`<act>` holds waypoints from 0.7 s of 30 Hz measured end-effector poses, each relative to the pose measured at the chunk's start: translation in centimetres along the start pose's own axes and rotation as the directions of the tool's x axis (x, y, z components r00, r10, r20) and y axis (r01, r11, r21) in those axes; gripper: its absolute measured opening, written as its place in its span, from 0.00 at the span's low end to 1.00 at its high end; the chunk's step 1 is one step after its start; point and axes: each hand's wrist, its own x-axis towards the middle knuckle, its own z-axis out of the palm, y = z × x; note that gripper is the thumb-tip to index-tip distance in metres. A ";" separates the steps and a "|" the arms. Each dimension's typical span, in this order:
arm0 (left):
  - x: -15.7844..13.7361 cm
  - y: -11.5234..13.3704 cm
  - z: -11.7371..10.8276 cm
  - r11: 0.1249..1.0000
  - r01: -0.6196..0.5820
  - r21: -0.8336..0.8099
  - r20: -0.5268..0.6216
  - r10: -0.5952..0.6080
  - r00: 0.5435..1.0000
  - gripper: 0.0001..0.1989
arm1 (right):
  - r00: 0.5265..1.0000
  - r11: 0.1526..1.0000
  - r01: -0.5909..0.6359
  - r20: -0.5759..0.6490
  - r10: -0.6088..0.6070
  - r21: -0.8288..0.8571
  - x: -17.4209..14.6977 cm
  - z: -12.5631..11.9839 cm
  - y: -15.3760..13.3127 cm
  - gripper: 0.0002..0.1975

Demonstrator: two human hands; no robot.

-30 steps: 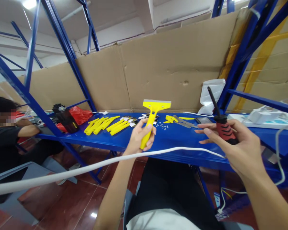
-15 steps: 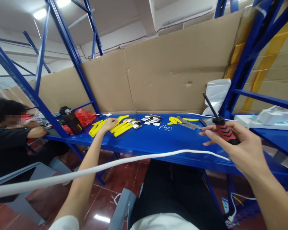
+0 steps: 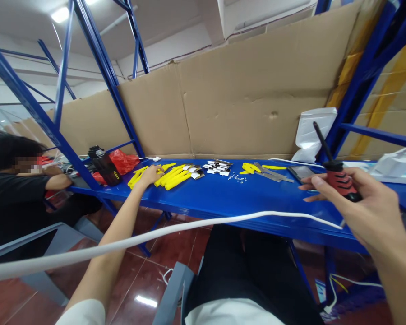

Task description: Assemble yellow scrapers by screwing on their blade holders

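Left of centre in the frame: left hand (image 3: 151, 175) down among yellow handles (image 3: 134, 180), fingers bent over one batch; grip or mere touch, cannot tell. Just right of the hand, second batch of handles (image 3: 174, 177) lying side by side, slanted, black-and-white ends (image 3: 196, 172) toward frame centre.

Right of frame: right hand (image 3: 362, 192) raised before the surface (image 3: 203, 195), fingers wrapped round the red-and-black grip of a screwdriver (image 3: 340, 178). Shaft pointing up and leftward, tip in the air.

On the blue surface, middle of frame: small pile of black-and-white pieces (image 3: 218, 167); tiny pale bits (image 3: 236, 178) scattered just right of it. Farther right, yellow parts (image 3: 249, 169) touching flat grey blades (image 3: 274, 174). Beyond those, dark flat slab (image 3: 300, 173), partly behind the right hand's fingers.

Upper left of the handles: black bottle (image 3: 105, 167), tilted in view, beside a red bag (image 3: 124, 161). Far left: seated co-worker (image 3: 13, 198), dark top. Across lower frame: thick white cable (image 3: 203, 223), in front of the left forearm.
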 end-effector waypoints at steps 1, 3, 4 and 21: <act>0.0 -0.1 0.0 1.000 0.017 0.025 0.002 -0.017 1.000 0.19 | 1.000 1.000 -0.010 0.010 0.010 0.002 0.1 -0.2 0.0 0.24; 0.0 0.0 0.0 0.997 0.047 0.064 0.000 -0.047 0.999 0.22 | 1.000 1.000 -0.017 0.004 0.017 0.003 0.2 -0.4 0.0 0.24; 0.0 0.1 -0.1 0.995 0.056 0.077 -0.004 -0.056 0.998 0.22 | 1.000 1.000 -0.022 0.002 0.022 0.001 0.3 -0.4 0.0 0.24; -10.7 16.4 -1.9 0.177 -0.322 -0.930 -0.317 0.056 0.947 0.22 | 0.991 0.946 -0.089 0.066 0.115 -0.311 2.2 -1.2 2.6 0.21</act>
